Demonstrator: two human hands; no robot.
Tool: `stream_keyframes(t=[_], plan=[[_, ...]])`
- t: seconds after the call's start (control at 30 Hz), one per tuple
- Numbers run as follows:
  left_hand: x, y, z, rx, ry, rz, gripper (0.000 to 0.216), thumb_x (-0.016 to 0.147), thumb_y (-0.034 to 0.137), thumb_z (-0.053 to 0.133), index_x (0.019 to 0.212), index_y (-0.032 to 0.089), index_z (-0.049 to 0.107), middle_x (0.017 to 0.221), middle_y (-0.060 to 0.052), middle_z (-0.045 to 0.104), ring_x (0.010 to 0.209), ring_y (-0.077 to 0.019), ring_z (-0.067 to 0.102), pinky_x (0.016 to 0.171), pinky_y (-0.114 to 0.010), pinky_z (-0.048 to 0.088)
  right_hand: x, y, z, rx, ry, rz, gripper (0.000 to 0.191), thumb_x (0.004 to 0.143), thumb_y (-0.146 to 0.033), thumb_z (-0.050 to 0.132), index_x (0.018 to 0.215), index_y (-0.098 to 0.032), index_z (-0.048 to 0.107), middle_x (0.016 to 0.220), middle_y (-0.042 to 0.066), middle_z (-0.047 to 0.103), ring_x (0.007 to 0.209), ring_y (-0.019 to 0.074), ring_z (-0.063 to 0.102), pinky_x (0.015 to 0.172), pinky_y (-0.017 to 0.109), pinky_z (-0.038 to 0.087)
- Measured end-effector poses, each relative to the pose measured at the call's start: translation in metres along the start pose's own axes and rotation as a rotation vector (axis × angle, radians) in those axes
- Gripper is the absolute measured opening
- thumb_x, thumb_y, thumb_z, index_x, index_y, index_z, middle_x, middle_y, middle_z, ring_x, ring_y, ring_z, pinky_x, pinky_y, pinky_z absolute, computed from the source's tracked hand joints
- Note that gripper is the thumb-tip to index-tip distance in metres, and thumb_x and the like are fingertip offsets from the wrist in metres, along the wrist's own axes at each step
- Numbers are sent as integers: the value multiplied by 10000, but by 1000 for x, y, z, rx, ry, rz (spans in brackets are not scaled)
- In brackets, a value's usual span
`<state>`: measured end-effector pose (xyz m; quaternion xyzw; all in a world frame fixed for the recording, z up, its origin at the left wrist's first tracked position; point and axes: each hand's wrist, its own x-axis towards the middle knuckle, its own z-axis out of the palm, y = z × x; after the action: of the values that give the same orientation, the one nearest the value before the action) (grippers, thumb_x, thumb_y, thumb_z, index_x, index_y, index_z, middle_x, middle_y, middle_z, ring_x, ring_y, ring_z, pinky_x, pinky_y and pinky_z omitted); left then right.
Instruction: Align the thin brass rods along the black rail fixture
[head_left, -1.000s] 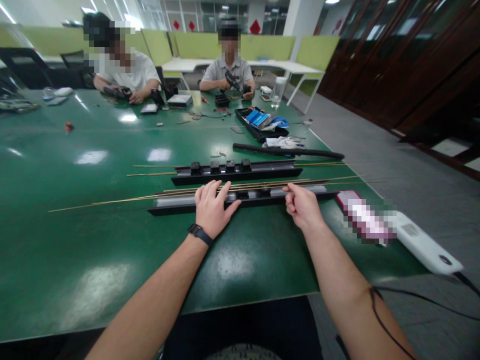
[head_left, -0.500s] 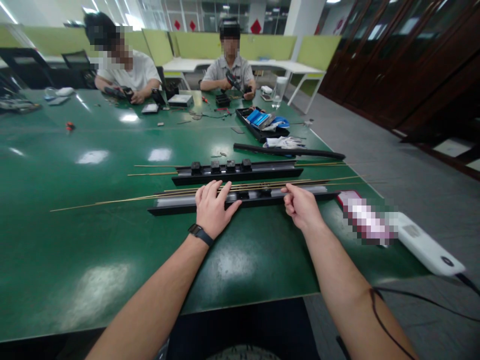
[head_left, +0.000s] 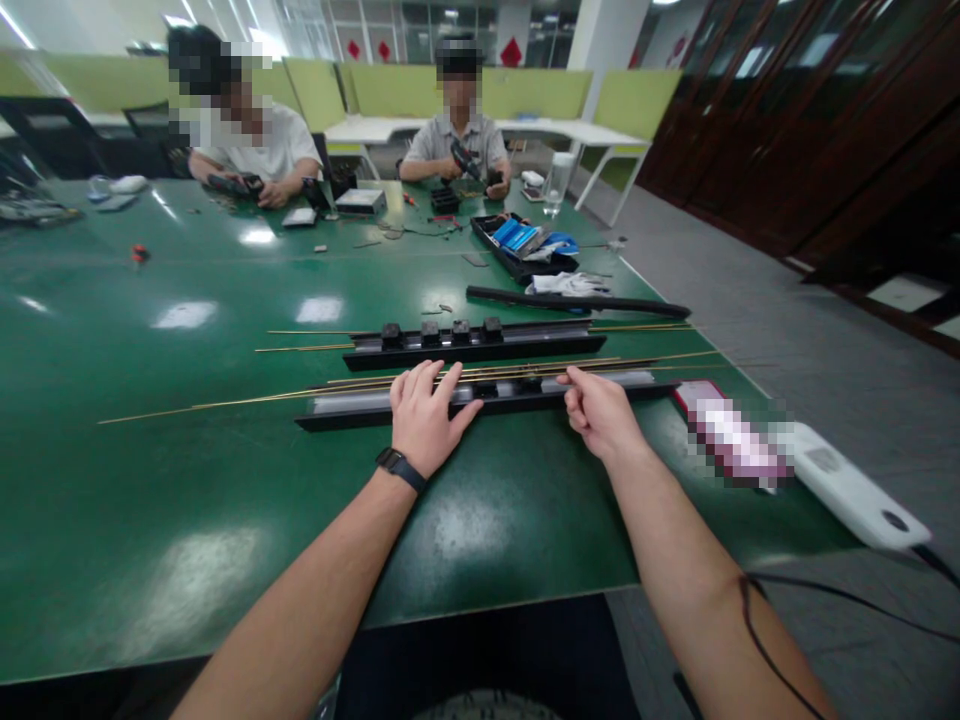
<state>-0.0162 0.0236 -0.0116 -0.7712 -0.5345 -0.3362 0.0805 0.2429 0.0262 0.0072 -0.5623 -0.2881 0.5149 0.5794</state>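
Observation:
Thin brass-coloured rods [head_left: 247,401] run lengthwise over a long black channel [head_left: 337,420] with a pale inner strip, on the green table near me. My left hand [head_left: 427,415] rests across the channel and rods, fingers spread, a dark watch on its wrist. Farther right, my right hand [head_left: 600,412] is closed at the channel's near side, its index fingertip by the rods. Whatever its fingers pinch is hidden. Just beyond lies a second black channel [head_left: 480,350] with several small black blocks [head_left: 430,332] and more thin rods at its ends.
A black tube [head_left: 577,301], white gloves [head_left: 570,285] and a black tray [head_left: 517,262] with blue packets lie farther back. To the right are a pink-edged item [head_left: 731,430], blurred out, and a white power strip [head_left: 855,490]. Two people sit across the table, holding tools.
My right hand has shifted very slightly left along the channel. My left hand stays in place.

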Motion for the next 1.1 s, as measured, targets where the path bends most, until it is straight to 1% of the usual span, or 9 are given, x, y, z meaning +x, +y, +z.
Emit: stream_keyframes(t=[0.1, 0.23, 0.37, 0.5, 0.67, 0.83, 1.0, 1.1], plan=[[0, -1, 0, -4, 3, 0, 535, 942, 544, 614, 1378, 234, 620, 1394, -141, 625, 1364, -321, 514, 1162, -500, 312, 1, -2, -2, 18, 31, 5, 201, 879, -332, 682, 821, -142, 656, 443, -44, 508, 284, 50, 308, 290, 169, 154], [-1, -1, 1, -13, 1, -5, 528, 942, 543, 613, 1371, 236, 626, 1394, -141, 627, 1364, -322, 515, 1167, -502, 307, 2, -2, -2, 5, 54, 9, 226, 883, -369, 690, 827, -153, 650, 449, -43, 513, 281, 51, 304, 293, 170, 156], [0, 0, 0, -13, 3, -9, 529, 939, 543, 618, 1370, 237, 627, 1394, -140, 627, 1365, -322, 514, 1168, -502, 305, 0, 0, 0, -22, 16, 10, 263, 891, -398, 688, 835, -142, 666, 446, -37, 517, 284, 48, 299, 292, 163, 154], [0, 0, 0, -2, 1, -7, 532, 941, 548, 613, 1373, 239, 624, 1396, -141, 626, 1363, -323, 516, 1164, -504, 309, -2, 0, 1, -37, -28, 2, 247, 872, -377, 715, 839, -136, 670, 451, -39, 520, 285, 42, 299, 296, 158, 153], [0, 0, 0, -4, -3, -4, 532, 939, 545, 616, 1374, 238, 622, 1398, -139, 625, 1366, -319, 512, 1165, -500, 311, 1, -1, -2, 12, 24, 13, 219, 870, -352, 701, 819, -146, 649, 452, -44, 511, 287, 50, 317, 291, 165, 158], [0, -1, 1, 5, 5, 1, 539, 942, 557, 610, 1374, 235, 622, 1391, -136, 628, 1360, -319, 517, 1160, -497, 314, 3, -1, -3, -2, 48, 3, 217, 878, -359, 683, 820, -154, 643, 444, -42, 516, 280, 52, 308, 292, 167, 156], [0, -1, 1, 1, 10, 4, 540, 940, 560, 611, 1372, 236, 623, 1388, -138, 629, 1361, -320, 516, 1158, -498, 315, 0, 0, 1, -42, 14, 0, 271, 878, -410, 703, 837, -148, 652, 449, -39, 523, 275, 45, 297, 294, 168, 157], [-1, 0, 0, 7, 5, 3, 542, 945, 560, 604, 1372, 228, 624, 1386, -139, 629, 1361, -319, 515, 1160, -495, 314, 0, 0, 1, -38, -7, -5, 269, 870, -404, 723, 839, -146, 652, 456, -42, 523, 279, 43, 303, 294, 164, 163]])
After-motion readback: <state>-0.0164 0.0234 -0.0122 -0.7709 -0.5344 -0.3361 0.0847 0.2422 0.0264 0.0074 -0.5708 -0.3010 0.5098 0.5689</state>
